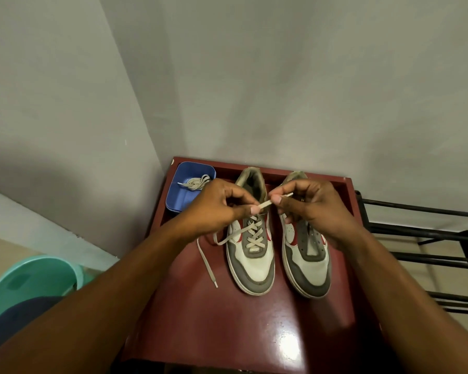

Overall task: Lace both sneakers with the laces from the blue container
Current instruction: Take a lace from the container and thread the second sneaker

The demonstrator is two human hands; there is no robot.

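Note:
Two grey, white and red sneakers stand side by side on a dark red table [227,333], toes toward me. The left sneaker [251,265] carries a beige lace [254,233] crossed through several eyelets, with one loose end trailing left onto the table. The right sneaker [308,265] has bare eyelets. Above the left sneaker's tongue, my left hand [216,209] and my right hand [308,206] both pinch the other end of that lace, its tip poking out by my right thumb. A blue container [179,197] at the back left holds a second bundled lace [196,182].
The table sits in a corner of grey walls. A black metal rack [430,238] stands close on the right. A teal plastic tub [30,282] sits on the floor at the lower left.

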